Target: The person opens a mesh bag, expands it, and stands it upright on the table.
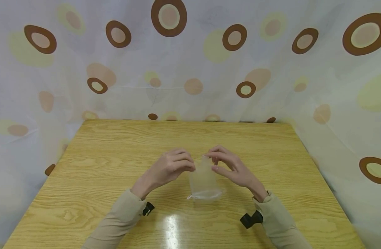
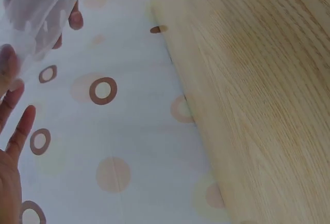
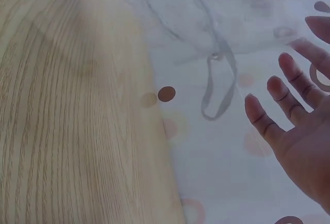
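Observation:
A small translucent white drawstring pouch (image 1: 204,180) hangs over the table between my two hands, its gathered cord edge lowest. My left hand (image 1: 173,164) pinches the pouch near its upper left side, fingers bent. In the left wrist view the sheer fabric (image 2: 44,15) partly covers some fingertips. My right hand (image 1: 232,166) is at the pouch's right side, index fingertip at the top corner and thumb apart from it. The right wrist view shows that hand's fingers (image 3: 265,121) spread, with the cord loop (image 3: 219,87) dangling beside them. Nothing is visible inside the pouch.
A wood-grain table (image 1: 115,145) lies under both hands. Behind and beside it hangs a pale curtain (image 1: 128,69) with brown rings and dots. Black straps with small mounts (image 1: 251,218) are on both wrists, below beige sleeves (image 1: 282,221).

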The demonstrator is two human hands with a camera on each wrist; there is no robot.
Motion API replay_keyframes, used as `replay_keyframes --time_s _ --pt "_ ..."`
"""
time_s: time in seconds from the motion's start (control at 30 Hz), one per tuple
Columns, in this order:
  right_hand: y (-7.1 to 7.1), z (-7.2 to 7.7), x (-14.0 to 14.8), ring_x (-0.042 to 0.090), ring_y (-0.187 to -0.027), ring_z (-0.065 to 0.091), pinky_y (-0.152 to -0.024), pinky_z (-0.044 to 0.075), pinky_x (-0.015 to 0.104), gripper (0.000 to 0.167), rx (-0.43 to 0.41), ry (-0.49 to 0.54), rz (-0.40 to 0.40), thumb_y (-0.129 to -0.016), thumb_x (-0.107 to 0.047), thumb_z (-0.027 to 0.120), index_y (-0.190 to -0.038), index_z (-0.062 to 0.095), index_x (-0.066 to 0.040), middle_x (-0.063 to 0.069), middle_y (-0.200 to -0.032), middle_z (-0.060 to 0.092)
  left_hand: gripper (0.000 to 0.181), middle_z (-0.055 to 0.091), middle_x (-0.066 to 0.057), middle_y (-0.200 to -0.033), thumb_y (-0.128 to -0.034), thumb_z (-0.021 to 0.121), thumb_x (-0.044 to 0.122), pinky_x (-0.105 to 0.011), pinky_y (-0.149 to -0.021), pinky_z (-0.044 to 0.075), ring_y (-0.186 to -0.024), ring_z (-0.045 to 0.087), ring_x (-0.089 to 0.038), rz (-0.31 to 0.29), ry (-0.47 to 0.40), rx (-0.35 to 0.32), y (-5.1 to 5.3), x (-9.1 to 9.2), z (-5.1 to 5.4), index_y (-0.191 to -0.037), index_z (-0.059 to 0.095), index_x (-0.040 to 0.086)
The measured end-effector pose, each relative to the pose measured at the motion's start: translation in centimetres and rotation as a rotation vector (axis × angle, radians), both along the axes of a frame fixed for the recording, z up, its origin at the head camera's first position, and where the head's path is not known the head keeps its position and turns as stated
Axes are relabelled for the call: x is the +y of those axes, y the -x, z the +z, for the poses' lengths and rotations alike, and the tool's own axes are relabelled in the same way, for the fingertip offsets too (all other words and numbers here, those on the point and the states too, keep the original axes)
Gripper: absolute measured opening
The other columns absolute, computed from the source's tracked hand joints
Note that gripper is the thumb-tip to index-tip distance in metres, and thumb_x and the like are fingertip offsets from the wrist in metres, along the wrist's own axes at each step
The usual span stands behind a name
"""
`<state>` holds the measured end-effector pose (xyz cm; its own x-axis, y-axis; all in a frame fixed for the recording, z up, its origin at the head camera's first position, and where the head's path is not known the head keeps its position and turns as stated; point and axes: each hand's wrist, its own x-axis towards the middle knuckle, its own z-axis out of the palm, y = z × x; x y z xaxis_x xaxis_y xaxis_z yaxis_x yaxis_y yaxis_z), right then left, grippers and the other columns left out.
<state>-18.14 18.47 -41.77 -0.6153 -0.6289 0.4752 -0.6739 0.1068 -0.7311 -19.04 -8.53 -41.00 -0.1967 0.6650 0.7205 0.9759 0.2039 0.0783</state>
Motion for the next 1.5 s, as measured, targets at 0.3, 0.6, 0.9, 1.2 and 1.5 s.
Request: replay_keyframes --time_s 0.3,0.6,0.9,1.2,1.5 --pt "-0.2 0.7 -0.6 0.022 -0.094 0.050 -0.075 0.053 0.029 0.058 -0.140 -0.138 0.040 -0.094 0.002 0.066 -0.147 0.046 -0.014 0.006 -0.119 0.050 0.020 0.074 0.008 -0.090 -0.0767 0.084 0.002 -0.024 -0.089 0.056 -0.094 0.066 -0.012 0.153 0.099 0.255 -0.4 -0.1 0.1 -0.089 0.075 0.015" --pt "0.3 0.6 -0.8 0.016 -0.093 0.052 -0.076 0.054 0.027 0.043 -0.139 -0.133 0.071 -0.096 0.002 0.063 -0.137 0.053 -0.009 0.006 -0.106 0.053 0.026 0.074 0.010 -0.088 -0.0777 0.082 -0.003 -0.025 -0.090 0.056 -0.094 0.065 -0.012 0.167 0.115 0.299 -0.6 -0.2 0.3 -0.090 0.074 0.018" --pt "0.2 0.5 -1.3 0.011 -0.091 0.054 -0.080 0.053 0.028 0.013 -0.148 -0.081 0.047 -0.096 -0.001 0.065 -0.106 0.064 -0.010 0.006 -0.109 0.055 0.014 0.074 0.008 -0.090 -0.0968 0.065 0.003 -0.026 -0.087 0.057 -0.095 0.066 -0.014 0.168 0.067 0.303 -0.3 -0.1 -0.2 -0.094 0.072 0.016" --pt "0.5 -0.1 -1.5 0.013 -0.082 0.049 -0.070 0.044 0.027 0.018 0.073 0.082 -0.004 -0.091 0.009 0.065 -0.093 0.072 -0.007 0.006 -0.093 0.056 0.043 0.066 0.000 -0.107 -0.0818 0.085 0.026 -0.029 -0.090 0.052 -0.104 0.055 -0.014 0.060 -0.015 -0.277 0.0 0.0 -1.2 -0.116 0.065 0.009" --pt "0.9 -0.5 -2.0 0.015 -0.084 0.052 -0.071 0.047 0.026 0.012 0.184 0.170 -0.005 -0.095 -0.007 0.065 -0.092 0.074 0.001 0.011 -0.093 0.058 0.024 0.063 -0.005 -0.105 -0.0797 0.083 0.003 -0.030 -0.094 0.049 -0.104 0.054 -0.018 -0.086 -0.142 -0.501 0.3 0.3 -1.9 -0.100 0.071 0.010"
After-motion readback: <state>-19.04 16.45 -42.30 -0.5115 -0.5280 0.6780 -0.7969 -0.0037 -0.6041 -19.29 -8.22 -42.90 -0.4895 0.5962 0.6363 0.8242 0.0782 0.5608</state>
